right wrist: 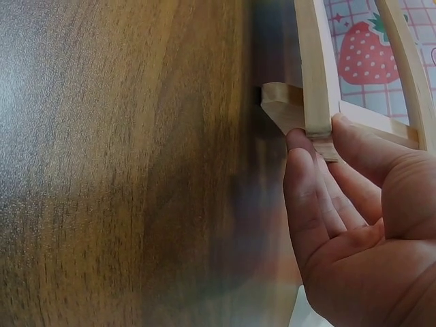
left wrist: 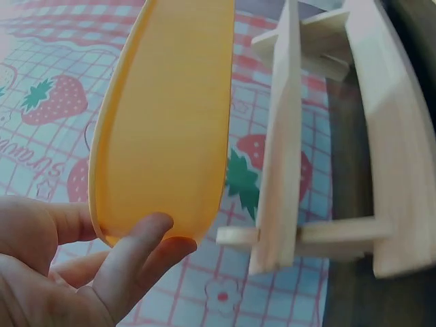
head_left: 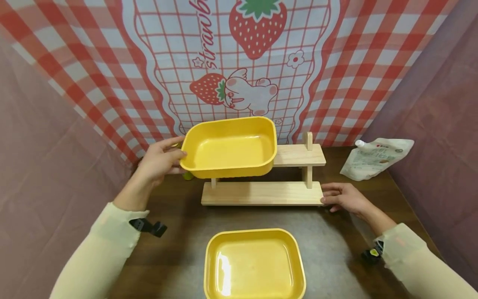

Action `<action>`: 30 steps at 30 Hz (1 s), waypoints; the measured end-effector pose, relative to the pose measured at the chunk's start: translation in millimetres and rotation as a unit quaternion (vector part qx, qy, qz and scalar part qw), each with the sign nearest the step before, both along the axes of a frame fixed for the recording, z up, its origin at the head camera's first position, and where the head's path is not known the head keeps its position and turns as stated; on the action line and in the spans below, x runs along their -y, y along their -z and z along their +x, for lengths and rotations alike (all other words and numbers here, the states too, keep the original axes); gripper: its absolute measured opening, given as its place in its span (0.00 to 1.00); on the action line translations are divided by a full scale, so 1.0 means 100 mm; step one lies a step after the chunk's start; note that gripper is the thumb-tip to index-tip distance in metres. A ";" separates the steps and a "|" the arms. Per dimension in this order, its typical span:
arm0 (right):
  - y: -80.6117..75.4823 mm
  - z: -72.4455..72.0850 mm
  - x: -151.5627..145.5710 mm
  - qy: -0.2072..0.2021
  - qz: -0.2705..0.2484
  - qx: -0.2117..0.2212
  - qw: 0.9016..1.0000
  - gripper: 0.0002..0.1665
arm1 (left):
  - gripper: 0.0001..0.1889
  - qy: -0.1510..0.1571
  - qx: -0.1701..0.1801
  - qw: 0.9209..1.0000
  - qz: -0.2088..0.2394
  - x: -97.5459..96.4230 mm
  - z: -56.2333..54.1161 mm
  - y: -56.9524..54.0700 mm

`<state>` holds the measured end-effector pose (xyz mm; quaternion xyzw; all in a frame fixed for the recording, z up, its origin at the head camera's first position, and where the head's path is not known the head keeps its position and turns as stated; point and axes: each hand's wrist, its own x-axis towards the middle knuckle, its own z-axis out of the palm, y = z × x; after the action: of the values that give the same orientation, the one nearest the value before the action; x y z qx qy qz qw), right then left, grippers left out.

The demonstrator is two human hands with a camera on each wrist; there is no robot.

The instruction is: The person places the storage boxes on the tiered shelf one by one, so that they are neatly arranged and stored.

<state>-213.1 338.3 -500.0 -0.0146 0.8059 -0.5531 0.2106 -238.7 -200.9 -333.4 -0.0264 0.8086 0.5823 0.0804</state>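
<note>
A yellow plastic tray [head_left: 231,153] with raised walls is gripped at its left end by my left hand [head_left: 160,162]. In the left wrist view the fingers and thumb wrap one end of this tray [left wrist: 167,129], beside the rack's upper shelf. A two-tier wooden rack [head_left: 261,193] stands on the table, and the tray overlaps its upper shelf in the head view. At the right end of the lower shelf my right hand [head_left: 347,199] pinches the board; the right wrist view has the thumb on one face of the shelf [right wrist: 317,75] and fingers on the other.
A second yellow tray [head_left: 255,265] rests on the dark wooden table [head_left: 175,249] at the near edge. To the right lies a white spouted pouch [head_left: 377,158]. Behind the rack hangs a red checked strawberry cloth [head_left: 295,91]. Something yellow-green [head_left: 188,176] peeks out beside the left hand.
</note>
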 end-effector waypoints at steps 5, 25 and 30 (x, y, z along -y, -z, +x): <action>-0.03 0.01 0.03 0.002 0.001 -0.001 1.000 0.43 | 0.32 0.011 0.001 1.000 0.021 -0.28 -0.20 0.04; -0.04 0.03 0.06 0.009 0.000 0.006 1.000 0.43 | 0.29 -0.015 0.008 0.998 0.058 -0.86 -0.47 0.32; -0.03 0.03 0.05 0.011 0.001 0.004 1.000 0.42 | 0.30 -0.015 0.011 0.998 0.064 -0.90 -0.49 0.39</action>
<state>-209.9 333.5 -497.5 -0.0039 0.8058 -0.5546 0.2075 -288.1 -110.6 -372.1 -0.0402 0.7684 0.6334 0.0822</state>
